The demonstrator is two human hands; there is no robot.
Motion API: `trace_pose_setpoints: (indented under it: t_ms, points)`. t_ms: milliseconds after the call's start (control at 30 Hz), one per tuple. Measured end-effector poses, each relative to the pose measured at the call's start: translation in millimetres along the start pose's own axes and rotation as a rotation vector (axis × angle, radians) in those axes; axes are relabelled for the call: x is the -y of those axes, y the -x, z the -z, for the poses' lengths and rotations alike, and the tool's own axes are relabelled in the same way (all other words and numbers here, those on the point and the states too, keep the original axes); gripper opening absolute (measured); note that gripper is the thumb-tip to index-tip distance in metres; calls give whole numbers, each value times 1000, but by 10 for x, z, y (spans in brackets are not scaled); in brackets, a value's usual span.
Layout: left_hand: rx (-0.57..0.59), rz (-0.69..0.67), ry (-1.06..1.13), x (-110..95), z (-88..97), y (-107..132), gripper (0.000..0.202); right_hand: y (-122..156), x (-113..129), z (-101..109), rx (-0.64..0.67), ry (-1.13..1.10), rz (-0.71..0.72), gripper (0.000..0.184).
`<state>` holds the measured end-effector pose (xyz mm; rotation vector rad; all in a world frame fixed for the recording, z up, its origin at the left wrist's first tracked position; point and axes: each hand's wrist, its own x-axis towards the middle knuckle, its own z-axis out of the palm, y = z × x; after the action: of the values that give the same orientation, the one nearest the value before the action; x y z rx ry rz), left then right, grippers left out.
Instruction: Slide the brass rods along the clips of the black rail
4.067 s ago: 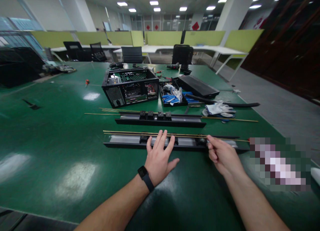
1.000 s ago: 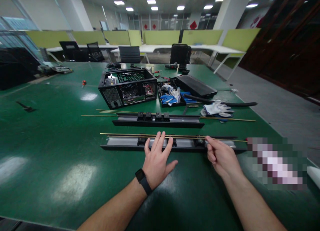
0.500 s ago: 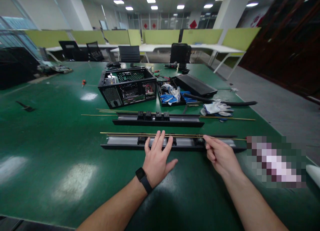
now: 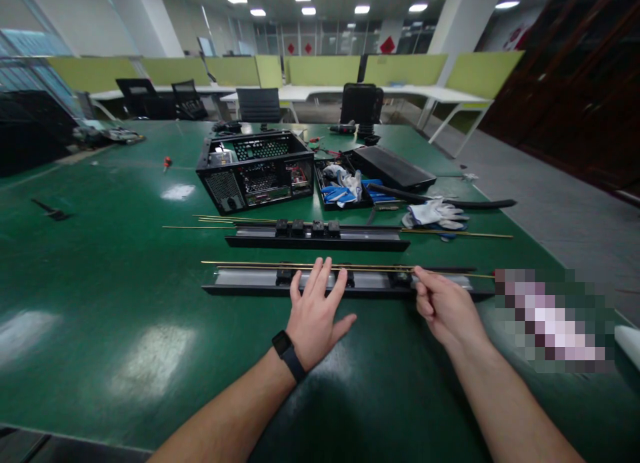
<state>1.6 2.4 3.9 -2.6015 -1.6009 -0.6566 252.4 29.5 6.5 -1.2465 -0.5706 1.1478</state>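
Two thin brass-coloured rods point(image 4: 250, 266) lie lengthwise over the nearer long black rail point(image 4: 250, 291), which has a pale channel and several black blocks point(image 4: 285, 277) in it. My left hand point(image 4: 317, 323), with a dark watch at the wrist, lies spread over the middle of the rail, fingertips at the rods. Thumb and index finger of my right hand point(image 4: 447, 309) pinch a rod near the rail's right part, beside a black block point(image 4: 401, 277). Whether both rods are in the pinch is hidden. Farther off lies a second rail point(image 4: 320, 243) with several black blocks.
Behind the rails stand an open black computer case point(image 4: 255, 173) and a tray point(image 4: 367, 201) with blue-white gloves. A black panel point(image 4: 395, 168), a dark tube point(image 4: 480, 203) and another glove point(image 4: 435, 214) lie to the right. A blurred patch point(image 4: 555, 323) covers something on the green table point(image 4: 100, 283).
My right hand has shifted slightly right along the rods, still pinching. My left hand stays spread in the same place. The whole view has moved a little.
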Motion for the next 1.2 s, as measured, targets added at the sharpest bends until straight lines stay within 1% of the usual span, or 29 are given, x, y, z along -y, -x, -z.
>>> trace_pose_setpoints:
  t_ms: [200, 400, 500, 667, 833, 1033, 1200]
  points:
    - [-7, 0, 1, -7, 1, 0, 75, 14, -1, -14, -13, -3, 7, 34]
    - [-29, -5, 3, -4, -21, 4, 77, 26, -2, -36, 26, 49, 14, 38]
    - [-28, -3, 6, -5, -28, 6, 77, 2, -18, -27, 30, 61, 15, 37]
    - [-15, 2, 6, -6, -19, 3, 77, -36, -48, 6, 19, 45, 14, 35]
    - [-3, -1, 10, -3, -11, 1, 75, -10, -21, -15, 8, 17, 13, 36]
    - [-14, -5, 0, -4, -4, 2, 76, -2, 4, -17, -2, -1, 1, 33]
    - [-21, -9, -3, -5, 3, 5, 74, 1, 3, -6, -5, -4, 8, 34]
